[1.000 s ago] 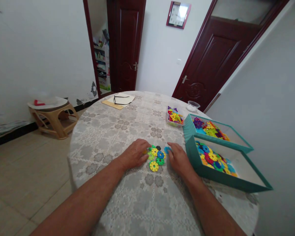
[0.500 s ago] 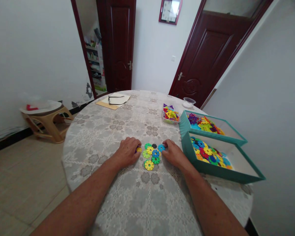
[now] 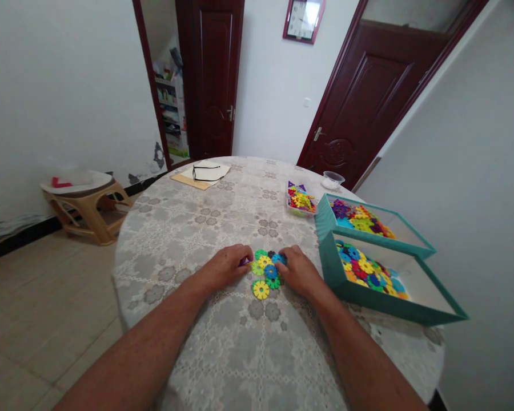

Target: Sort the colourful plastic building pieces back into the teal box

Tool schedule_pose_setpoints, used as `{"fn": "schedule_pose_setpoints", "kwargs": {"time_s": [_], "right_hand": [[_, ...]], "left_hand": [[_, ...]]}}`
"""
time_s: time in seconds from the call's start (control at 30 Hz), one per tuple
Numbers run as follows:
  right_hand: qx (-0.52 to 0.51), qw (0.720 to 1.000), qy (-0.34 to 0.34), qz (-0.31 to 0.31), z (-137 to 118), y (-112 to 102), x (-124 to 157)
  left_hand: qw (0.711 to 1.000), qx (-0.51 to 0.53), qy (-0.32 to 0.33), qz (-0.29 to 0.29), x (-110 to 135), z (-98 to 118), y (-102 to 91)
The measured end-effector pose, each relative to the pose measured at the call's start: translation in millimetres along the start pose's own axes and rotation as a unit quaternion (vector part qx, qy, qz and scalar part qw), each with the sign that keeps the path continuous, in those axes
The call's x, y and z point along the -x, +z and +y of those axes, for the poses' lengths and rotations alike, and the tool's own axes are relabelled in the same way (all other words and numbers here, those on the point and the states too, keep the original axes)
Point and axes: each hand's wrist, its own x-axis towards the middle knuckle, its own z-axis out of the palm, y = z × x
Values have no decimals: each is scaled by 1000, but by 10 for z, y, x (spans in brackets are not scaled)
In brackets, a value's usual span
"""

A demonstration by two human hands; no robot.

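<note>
My left hand (image 3: pixel 230 265) is closed at the left of a small group of notched plastic discs, with a purple piece (image 3: pixel 244 261) between its fingertips. Most of that piece is hidden by the fingers. My right hand (image 3: pixel 298 269) pinches a blue notched disc (image 3: pixel 278 258) at the group's right side. Between the hands lie a yellow disc (image 3: pixel 261 290) in front, another blue disc (image 3: pixel 270 271), a dark green disc (image 3: pixel 273 283), a lime disc (image 3: pixel 257 268) and a brighter green disc (image 3: pixel 261 253). A black disc (image 3: pixel 271 253) is partly covered at the back. Several of them overlap.
Two teal boxes, the nearer box (image 3: pixel 385 305) and the farther box (image 3: pixel 411 224), hold colourful pieces at the right. Behind them stand a clear tub (image 3: pixel 302 211) of pieces and a clear bowl (image 3: pixel 334 178). Glasses (image 3: pixel 208 173) rest on papers at the far left.
My right hand has moved slightly left, bringing its blue disc closer over the group. The left hand's fingers have turned, and its piece now shows more purple. The view has shifted a little.
</note>
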Motion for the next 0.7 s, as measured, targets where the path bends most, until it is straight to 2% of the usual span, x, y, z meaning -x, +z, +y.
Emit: {"fn": "schedule_pose_setpoints", "kwargs": {"time_s": [0.1, 0.23, 0.37, 0.43, 0.57, 0.7], "right_hand": [[-40, 999, 26, 8, -7, -37, -30], [-144, 988, 55, 16, 41, -128, -3], [-237, 969, 21, -72, 30, -157, 94], [-204, 974, 13, -95, -13, -132, 141], [-88, 995, -9, -56, -119, -71, 182], [-47, 997, -7, -54, -194, -77, 172]], "left_hand": [[999, 24, 18, 17, 0, -5, 15], [999, 18, 7, 35, -1, 17, -9], [999, 12, 6, 34, 5, 30, -16], [1000, 13, 4, 28, 10, 31, -8], [999, 23, -4, 27, 16, 45, 5], [998, 61, -5, 15, 11, 82, 14]]}}
